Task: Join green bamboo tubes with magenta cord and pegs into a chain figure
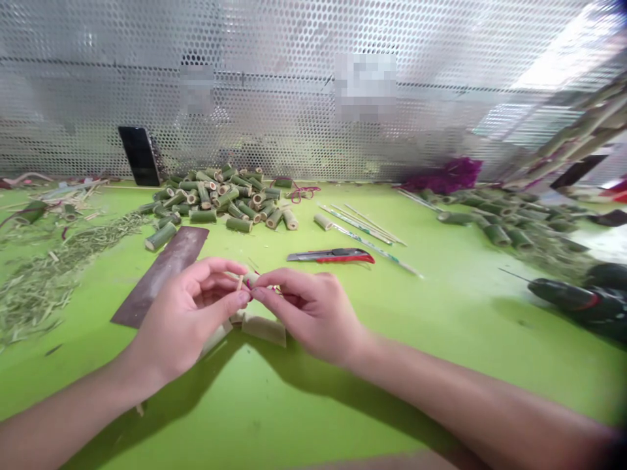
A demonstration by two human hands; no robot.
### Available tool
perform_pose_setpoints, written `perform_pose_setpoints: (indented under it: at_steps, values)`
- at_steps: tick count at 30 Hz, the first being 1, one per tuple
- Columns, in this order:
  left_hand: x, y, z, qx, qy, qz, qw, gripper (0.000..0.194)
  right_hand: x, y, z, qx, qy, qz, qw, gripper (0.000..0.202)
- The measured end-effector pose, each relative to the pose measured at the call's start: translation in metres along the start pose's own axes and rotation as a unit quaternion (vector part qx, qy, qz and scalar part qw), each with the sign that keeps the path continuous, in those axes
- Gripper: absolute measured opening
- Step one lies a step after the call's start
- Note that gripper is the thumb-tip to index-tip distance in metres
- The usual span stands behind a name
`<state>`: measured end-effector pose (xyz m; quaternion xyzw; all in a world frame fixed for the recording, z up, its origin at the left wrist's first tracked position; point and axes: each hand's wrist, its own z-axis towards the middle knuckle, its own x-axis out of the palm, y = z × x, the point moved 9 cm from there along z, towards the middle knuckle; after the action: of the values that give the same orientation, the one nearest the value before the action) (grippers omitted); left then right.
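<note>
My left hand (pixel 189 316) and my right hand (pixel 316 313) meet over the green table (pixel 230 411). Between the fingertips of both is a small pale bamboo piece (pixel 251 278) with a magenta cord on it. My left hand pinches its near side, beside a thin pale stick; my right finger and thumb close on the cord. Below the hands lie pale bamboo pieces (pixel 264 329), partly covered by the fingers. Behind my right hand a red utility knife (pixel 337 255) rests flat. A dark sanding strip (pixel 169 271) lies at the left, partly behind my left hand.
A pile of cut bamboo (pixel 220 199) sits at the back, beside an upright phone (pixel 140 156). Thin sticks (pixel 365 225) lie behind the knife. At the right are more bamboo pieces (pixel 499 215) and a drill (pixel 573 297). Shavings (pixel 44 281) cover the left.
</note>
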<state>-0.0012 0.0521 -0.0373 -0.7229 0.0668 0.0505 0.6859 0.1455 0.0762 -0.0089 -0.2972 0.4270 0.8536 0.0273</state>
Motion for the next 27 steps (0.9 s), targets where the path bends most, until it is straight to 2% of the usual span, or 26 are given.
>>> perform_pose_setpoints:
  at_steps: [3,5,10,13,18,20,23,27]
  values:
    - [-0.001,0.000,-0.003,0.006,-0.014,0.004,1.000,0.035,0.000,0.010,-0.002,-0.066,-0.006,-0.053,0.996,0.018]
    - [-0.001,0.000,-0.004,0.009,-0.024,0.012,1.000,0.039,0.001,0.013,-0.002,-0.081,-0.006,-0.068,0.994,0.017]
    - [-0.002,-0.001,-0.004,0.019,-0.039,0.060,0.997,0.041,0.002,0.007,-0.001,-0.036,0.001,-0.076,0.996,0.017]
    - [-0.001,-0.003,-0.004,0.032,-0.029,0.087,0.995,0.038,0.004,0.006,-0.001,-0.020,0.014,-0.078,0.997,0.016]
    - [0.000,-0.009,-0.003,0.043,-0.014,0.127,0.991,0.031,0.012,-0.008,0.001,0.070,0.063,0.026,0.995,0.018]
    - [0.001,-0.012,-0.003,0.048,-0.009,0.123,0.991,0.028,0.018,-0.015,0.002,0.124,0.089,0.121,0.981,0.017]
    - [0.002,-0.014,-0.003,0.045,-0.004,0.116,0.992,0.026,0.028,-0.022,0.000,0.192,0.126,0.264,0.937,0.016]
    - [0.003,-0.017,-0.004,0.054,0.003,0.131,0.990,0.020,0.038,-0.028,-0.004,0.244,0.174,0.373,0.878,0.022]
